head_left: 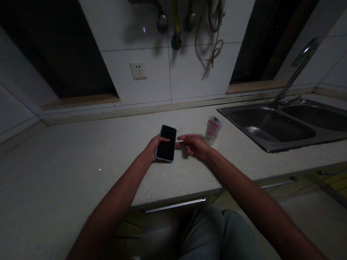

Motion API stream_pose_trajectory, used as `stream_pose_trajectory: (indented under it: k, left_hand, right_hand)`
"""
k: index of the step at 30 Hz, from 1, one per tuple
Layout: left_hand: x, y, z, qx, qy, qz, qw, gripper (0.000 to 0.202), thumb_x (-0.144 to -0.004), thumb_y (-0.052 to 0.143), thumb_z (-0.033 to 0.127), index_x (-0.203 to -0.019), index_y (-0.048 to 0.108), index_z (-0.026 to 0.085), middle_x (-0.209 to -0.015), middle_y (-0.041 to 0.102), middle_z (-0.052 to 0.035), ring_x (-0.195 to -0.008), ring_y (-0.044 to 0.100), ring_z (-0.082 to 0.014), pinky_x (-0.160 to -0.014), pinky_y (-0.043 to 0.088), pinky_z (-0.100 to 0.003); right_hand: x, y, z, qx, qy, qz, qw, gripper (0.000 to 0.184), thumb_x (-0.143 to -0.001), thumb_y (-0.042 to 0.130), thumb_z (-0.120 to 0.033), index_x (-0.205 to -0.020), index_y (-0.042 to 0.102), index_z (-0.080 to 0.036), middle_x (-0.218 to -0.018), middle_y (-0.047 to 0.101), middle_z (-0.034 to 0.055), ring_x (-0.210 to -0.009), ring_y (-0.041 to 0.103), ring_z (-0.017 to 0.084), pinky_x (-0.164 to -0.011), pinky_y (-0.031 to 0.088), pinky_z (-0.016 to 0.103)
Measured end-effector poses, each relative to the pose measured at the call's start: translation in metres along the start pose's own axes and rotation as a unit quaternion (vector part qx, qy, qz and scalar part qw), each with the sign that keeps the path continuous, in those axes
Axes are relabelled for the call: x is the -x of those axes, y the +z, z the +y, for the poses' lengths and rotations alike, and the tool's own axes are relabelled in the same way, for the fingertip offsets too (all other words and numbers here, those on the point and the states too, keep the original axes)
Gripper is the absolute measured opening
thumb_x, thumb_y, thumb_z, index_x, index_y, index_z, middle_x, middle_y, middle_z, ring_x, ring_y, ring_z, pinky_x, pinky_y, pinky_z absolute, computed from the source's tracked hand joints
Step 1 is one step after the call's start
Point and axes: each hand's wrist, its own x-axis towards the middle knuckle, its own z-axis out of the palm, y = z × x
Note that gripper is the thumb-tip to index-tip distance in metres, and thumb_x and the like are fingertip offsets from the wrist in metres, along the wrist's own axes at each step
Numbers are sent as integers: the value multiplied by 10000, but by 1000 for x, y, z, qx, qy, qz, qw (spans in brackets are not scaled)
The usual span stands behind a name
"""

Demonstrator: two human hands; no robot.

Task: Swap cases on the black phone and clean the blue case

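A pale speckled counter (75, 163) runs the width of the room, and set into its right end is a steel double sink (294, 144) with a tall tap (297, 71) leaning over it from the back. Just left of the sink a small clear cup (212, 130) with red print stands upright on the counter. On the white tiled wall (188, 78) behind there is a socket (138, 70), and above it hoses (161, 21) and a looped cord (212, 53) hang down — dark openings (53, 47) flank the tiles, and a metal handle (175, 205) shows below the counter edge.
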Motion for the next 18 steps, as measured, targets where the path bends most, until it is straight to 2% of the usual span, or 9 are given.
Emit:
stream_pose_trajectory:
  k: [3, 6, 9, 12, 15, 18]
  left_hand:
    - [-1, -4, 1, 94, -24, -66, 993, 456, -755, 479, 324, -1128, 629, 108, -1005, 728, -181, -926, 696, -302, -818, 552, -507]
    - [-3, -2, -2, 163, 12, -123, 979, 558, -765, 462, 356, -1225, 595, 71, -1051, 721, -200, -1001, 682, -339, -867, 516, -566]
    - [-1, 7, -5, 158, 30, -120, 980, 590, -830, 403, 447, -1250, 580, 74, -1056, 718, -191, -998, 685, -325, -851, 530, -525]
    - [6, 18, -6, 136, 39, -99, 985, 610, -870, 345, 541, -1216, 599, 109, -1036, 720, -163, -940, 698, -286, -816, 553, -455]
    - [10, 25, -7, 134, 45, -94, 986, 605, -877, 350, 576, -1179, 618, 126, -999, 721, -147, -895, 702, -265, -799, 561, -425]
    - [9, 26, -10, 186, 29, -113, 976, 555, -888, 395, 571, -1112, 639, 124, -986, 720, -143, -871, 699, -245, -804, 564, -407]
  right_hand:
    - [1, -1, -3, -7, -45, -15, 999, 177, -843, 593, -230, -976, 661, -135, -1026, 754, 123, -371, 489, 52, -338, 401, 193]
    - [0, -3, -4, -12, -99, -1, 995, 181, -830, 614, -266, -960, 674, -156, -1058, 744, 105, -390, 495, 54, -351, 414, 204]
    - [-2, -3, -3, -1, -120, 24, 992, 176, -796, 641, -252, -947, 665, -165, -958, 753, 83, -387, 486, 56, -353, 399, 198]
    - [-3, 0, 0, 13, -121, 1, 993, 230, -751, 684, -258, -962, 668, -168, -886, 749, 61, -452, 547, 76, -375, 401, 184]
    - [-4, 2, 2, 12, -121, -9, 993, 277, -713, 715, -280, -962, 671, -167, -824, 737, 42, -488, 578, 89, -384, 393, 181]
    - [-4, 2, 1, 4, -132, 6, 991, 286, -704, 721, -295, -954, 669, -166, -774, 720, 23, -446, 550, 79, -378, 382, 186]
